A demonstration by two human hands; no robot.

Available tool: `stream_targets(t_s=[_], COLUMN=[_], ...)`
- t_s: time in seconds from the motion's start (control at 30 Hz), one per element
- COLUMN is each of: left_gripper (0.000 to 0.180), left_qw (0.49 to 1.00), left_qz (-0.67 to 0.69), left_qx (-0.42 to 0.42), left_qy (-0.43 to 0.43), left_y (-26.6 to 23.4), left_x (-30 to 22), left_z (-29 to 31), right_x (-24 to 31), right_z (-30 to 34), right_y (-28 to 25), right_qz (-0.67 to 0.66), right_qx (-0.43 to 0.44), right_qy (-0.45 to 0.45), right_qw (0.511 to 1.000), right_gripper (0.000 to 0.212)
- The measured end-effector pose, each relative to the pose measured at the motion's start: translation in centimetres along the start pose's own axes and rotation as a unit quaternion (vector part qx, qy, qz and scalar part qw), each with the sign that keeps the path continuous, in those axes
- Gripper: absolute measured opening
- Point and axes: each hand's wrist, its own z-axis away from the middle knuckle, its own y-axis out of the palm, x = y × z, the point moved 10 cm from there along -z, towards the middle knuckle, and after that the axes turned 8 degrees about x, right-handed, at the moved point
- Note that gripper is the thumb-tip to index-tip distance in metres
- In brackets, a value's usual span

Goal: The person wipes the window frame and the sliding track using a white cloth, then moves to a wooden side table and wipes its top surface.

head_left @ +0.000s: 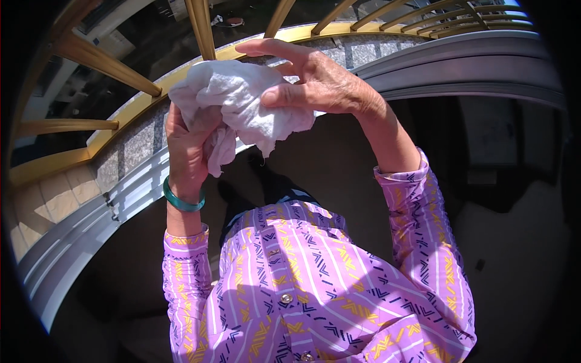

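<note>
Your left hand (pixel 186 148) is clamped on the crumpled white cloth (pixel 251 100), which bunches up between your two hands. Your right hand (pixel 308 81) has its thumb on the cloth and its forefinger stretched away from that thumb; whether its other fingers pinch from behind is hidden. So the left hand may carry most of the hold, and if it loosened, the bundle could slip or fall open. A loose corner hangs just beside your left palm and could snag. At that wrist, the green bangle (pixel 183 196) could knock the metal track (pixel 136 190) to its left if you dipped low. Beyond your hands runs the stone ledge (pixel 130 139), then the gold railing (pixel 203 27); its wide gaps could let the cloth drop through if your grip failed out there.
</note>
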Motion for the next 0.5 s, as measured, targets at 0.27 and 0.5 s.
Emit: stream_targets(t_s=[0.27, 0.5], left_gripper=[0.035, 0.052], left_qw=[1.000, 0.989], left_qz=[0.007, -0.116], left_qx=[0.026, 0.089], left_qy=[-0.014, -0.031], left_y=[2.0, 4.3], left_x=[-1.1, 0.2], left_z=[-2.6, -3.0], right_x=[-6.3, -4.6], right_z=[5.2, 8.0], right_y=[-3.3, -6.1], right_qz=[-0.142, 0.078], right_qx=[-0.080, -0.232], right_qy=[0.113, 0.095], right_qw=[0.980, 0.965], right_gripper=[0.040, 0.008])
